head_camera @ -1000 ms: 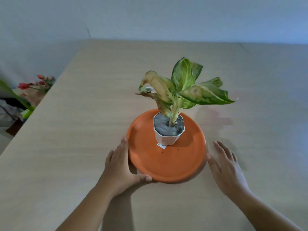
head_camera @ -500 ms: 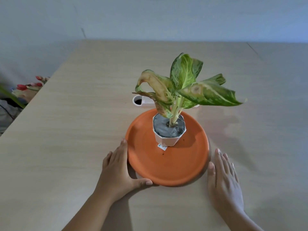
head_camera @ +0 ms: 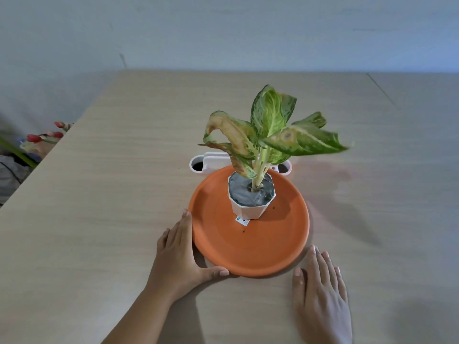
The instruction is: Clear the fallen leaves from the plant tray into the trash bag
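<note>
A round orange plant tray (head_camera: 250, 247) lies on the wooden table (head_camera: 111, 194). A small white pot (head_camera: 250, 209) stands in its far half, holding a plant (head_camera: 270, 130) with green leaves, some yellowed and browned. I see no loose leaves in the tray, only two tiny dark specks and a paper label by the pot. My left hand (head_camera: 180, 256) cups the tray's left rim, thumb at the near edge. My right hand (head_camera: 320, 291) rests flat on the table just right of the near rim, holding nothing. No trash bag is in view.
A white holder (head_camera: 200, 165) with round openings lies right behind the tray, partly hidden by the plant. Red tulips (head_camera: 37, 137) and dark clutter sit beyond the table's left edge. A grey wall stands behind the table.
The view has shifted, so the white holder behind the tray now shows. My right hand has drawn back from the tray's right rim to lie flat on the table. My left hand stays at the rim.
</note>
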### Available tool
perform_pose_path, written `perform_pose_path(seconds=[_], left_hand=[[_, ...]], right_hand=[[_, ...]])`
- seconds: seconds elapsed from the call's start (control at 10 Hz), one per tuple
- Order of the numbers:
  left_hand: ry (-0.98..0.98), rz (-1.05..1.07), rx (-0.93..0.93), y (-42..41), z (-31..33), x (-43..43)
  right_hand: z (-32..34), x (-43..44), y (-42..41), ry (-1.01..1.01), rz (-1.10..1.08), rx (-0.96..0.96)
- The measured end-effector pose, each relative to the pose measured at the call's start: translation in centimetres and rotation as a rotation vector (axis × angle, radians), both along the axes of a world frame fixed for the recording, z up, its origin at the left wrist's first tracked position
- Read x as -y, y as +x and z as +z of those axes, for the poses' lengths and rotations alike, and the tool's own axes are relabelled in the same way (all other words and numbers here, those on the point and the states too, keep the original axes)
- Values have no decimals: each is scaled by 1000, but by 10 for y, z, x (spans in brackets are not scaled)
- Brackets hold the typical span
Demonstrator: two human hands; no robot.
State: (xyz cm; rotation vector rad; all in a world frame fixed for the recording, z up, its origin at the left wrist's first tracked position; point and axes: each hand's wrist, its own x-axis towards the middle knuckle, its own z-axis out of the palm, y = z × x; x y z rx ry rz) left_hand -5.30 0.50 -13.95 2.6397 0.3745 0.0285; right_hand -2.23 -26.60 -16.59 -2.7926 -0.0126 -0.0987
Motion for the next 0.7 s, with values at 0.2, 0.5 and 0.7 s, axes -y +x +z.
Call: perform_pose_path(seconds=[0.2, 0.5, 0.7], left_hand=[[19, 8, 36, -5, -3, -1], [261, 166, -36, -76, -19, -10], [252, 228, -71, -100, -18, -11]], right_hand=[[6, -1, 1, -44, 53, -29], [12, 1, -3, -122, 122, -109], [10, 1, -7, -89, 70, -89]])
